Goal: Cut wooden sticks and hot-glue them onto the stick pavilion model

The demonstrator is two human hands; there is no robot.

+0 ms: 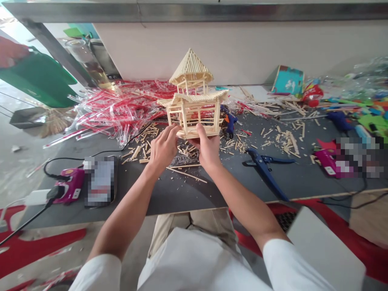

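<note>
A small pavilion model made of pale wooden sticks is held upright above the table, with a pointed upper roof and a wider lower one. My left hand grips the near left of its base, fingers curled over the edge. On the base's near right, my right hand is closed, its thumb on top and the other fingers underneath, mostly hidden. Behind the model's right side, a blue glue gun is partly covered. Cut stick pieces lie scattered on the dark table around and beneath the hands.
Red and clear plastic wrappers are heaped at the back left. A phone and a magenta power strip with cables sit at left. Blue cutters lie at right, near the table's front edge. A green bin stands beyond the table's left side.
</note>
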